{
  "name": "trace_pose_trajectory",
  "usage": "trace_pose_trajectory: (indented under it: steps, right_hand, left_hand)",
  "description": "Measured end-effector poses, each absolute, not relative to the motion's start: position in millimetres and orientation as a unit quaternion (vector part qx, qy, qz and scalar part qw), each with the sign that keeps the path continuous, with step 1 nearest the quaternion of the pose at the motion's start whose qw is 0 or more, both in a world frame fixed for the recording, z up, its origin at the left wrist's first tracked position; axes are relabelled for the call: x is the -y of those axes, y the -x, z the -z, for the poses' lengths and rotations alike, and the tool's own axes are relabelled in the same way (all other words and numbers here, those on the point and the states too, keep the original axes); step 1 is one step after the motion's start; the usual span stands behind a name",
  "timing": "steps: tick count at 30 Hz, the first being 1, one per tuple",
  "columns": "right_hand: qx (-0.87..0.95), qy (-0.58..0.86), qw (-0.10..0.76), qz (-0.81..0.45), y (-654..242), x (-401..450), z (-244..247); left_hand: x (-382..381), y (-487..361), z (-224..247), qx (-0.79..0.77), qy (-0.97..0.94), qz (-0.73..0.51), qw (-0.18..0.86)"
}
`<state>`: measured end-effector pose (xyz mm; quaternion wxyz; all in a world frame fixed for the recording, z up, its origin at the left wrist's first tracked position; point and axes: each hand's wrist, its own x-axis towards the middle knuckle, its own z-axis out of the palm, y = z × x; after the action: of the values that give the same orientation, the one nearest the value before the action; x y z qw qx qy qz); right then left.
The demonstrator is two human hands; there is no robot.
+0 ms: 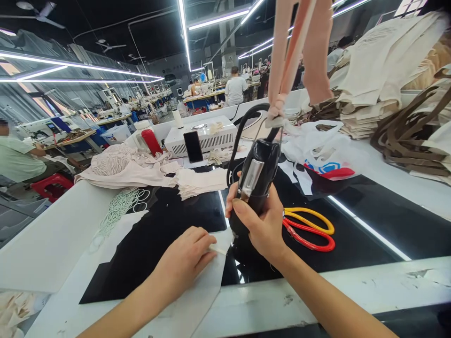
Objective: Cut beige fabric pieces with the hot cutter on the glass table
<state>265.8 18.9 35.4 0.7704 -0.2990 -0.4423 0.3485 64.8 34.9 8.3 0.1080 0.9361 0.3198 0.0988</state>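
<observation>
In my right hand (262,225) is a black electric cloth cutter (246,188), gripped round its body and tilted; its lower end is dark and hard to make out. A cord loops from its top, and knotted pink fabric strips (282,70) hold it from above. My left hand (190,253) is closed, fingers and thumb pinching a small pale fabric piece (220,249). That hand rests over a white sheet (200,300) on the black table surface (155,244), just left of the cutter. Scissors with yellow and red handles (310,230) lie right of my right hand.
Cream fabric pieces (204,180) and a pale garment pile (123,166) lie at the back left, near green cord (121,209). A phone (193,146) leans on a white box (211,134). A plastic bag (320,145) and fabric stacks (380,89) stand right. Other people sit beyond.
</observation>
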Motion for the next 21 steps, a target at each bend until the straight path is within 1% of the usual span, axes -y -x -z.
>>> trace_pose_trajectory:
  steps: [4,8,13,17,21]
  right_hand:
    - [0.444,0.285,0.775,-0.348,-267.1,-22.1,-35.7]
    - [0.451,0.285,0.77,-0.351,-266.1,-20.8,-36.4]
    - [0.464,0.289,0.755,-0.361,-264.8,-16.1,-33.2]
    - [0.467,0.29,0.751,-0.366,-265.2,-12.7,-30.4]
    - [0.468,0.3,0.75,-0.36,-267.7,-9.3,-29.1]
  left_hand:
    - [-22.3,-60.2,-2.0,-0.307,-0.943,-0.09,0.089]
    - [-31.3,-53.0,-0.7,-0.271,-0.955,-0.093,0.08]
    - [-46.9,-43.8,-5.4,-0.209,-0.966,-0.11,0.106]
    - [-54.2,-49.8,-7.8,-0.236,-0.953,-0.155,0.112]
    - [-64.1,-64.5,-0.7,-0.26,-0.942,-0.177,0.115]
